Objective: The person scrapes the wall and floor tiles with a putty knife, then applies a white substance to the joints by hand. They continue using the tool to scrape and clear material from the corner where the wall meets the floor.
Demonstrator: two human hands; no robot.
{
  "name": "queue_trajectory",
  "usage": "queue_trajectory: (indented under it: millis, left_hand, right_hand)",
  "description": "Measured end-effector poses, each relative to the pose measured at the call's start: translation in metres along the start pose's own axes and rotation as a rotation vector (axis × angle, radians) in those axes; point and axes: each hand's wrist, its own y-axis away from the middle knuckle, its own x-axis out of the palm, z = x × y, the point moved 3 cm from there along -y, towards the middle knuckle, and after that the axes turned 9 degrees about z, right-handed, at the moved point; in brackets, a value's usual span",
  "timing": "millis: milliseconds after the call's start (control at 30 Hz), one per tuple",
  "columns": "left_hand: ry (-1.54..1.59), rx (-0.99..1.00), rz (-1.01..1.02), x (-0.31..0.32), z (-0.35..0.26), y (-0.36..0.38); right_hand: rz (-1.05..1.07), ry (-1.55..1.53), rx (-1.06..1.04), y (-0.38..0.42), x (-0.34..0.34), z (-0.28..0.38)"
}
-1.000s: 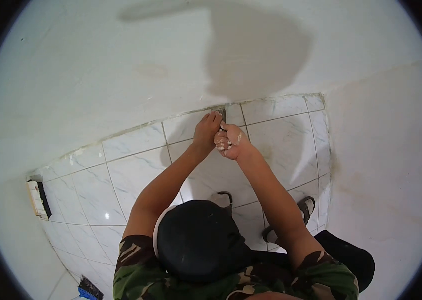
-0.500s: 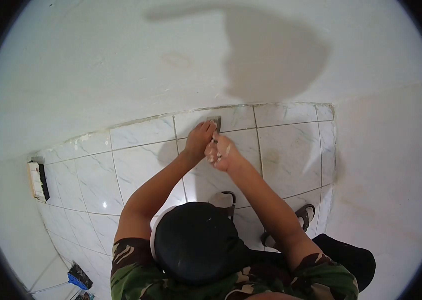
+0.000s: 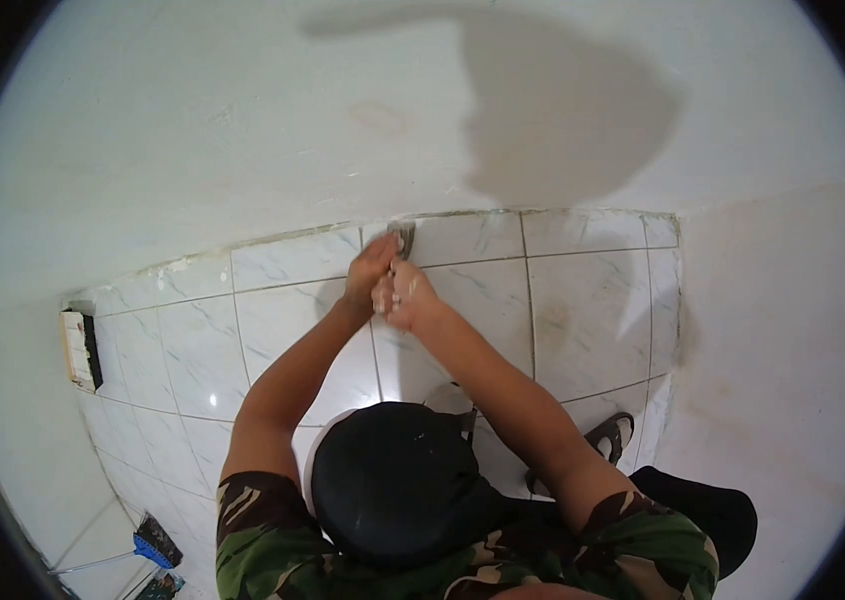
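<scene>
A scraper with a flat metal blade (image 3: 403, 236) lies against the tiles where the floor meets the wall. My right hand (image 3: 404, 297), smeared with white material, is wrapped round its handle, which is mostly hidden. My left hand (image 3: 371, 270) presses on the scraper just beside the right one, its fingers together near the blade. The white marbled tiles (image 3: 463, 240) run along the rough edge at the foot of the wall (image 3: 273, 150).
A black-edged block (image 3: 81, 350) stands by the left wall. A blue and black broom (image 3: 157, 543) is at the lower left. My sandalled feet (image 3: 611, 440) are on the tiles below my arms. Another wall (image 3: 783, 320) rises at the right.
Both hands and the scraper have moved left along the foot of the wall. The hold on the scraper looks the same.
</scene>
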Motion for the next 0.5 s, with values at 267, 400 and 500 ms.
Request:
queue_trajectory:
  millis: [267, 400, 500]
  left_hand:
    - [-0.004, 0.085, -0.065, 0.003, 0.018, 0.006]
    - [0.034, -0.047, 0.054, -0.009, 0.019, -0.006]
    - [-0.058, 0.028, 0.012, -0.006, 0.008, 0.005]
  right_hand:
    - [-0.114, -0.138, 0.112, 0.001, 0.018, 0.005]
    - [-0.064, -0.133, 0.065, -0.016, 0.019, 0.009]
    - [-0.069, -0.106, 0.078, 0.001, 0.013, 0.001]
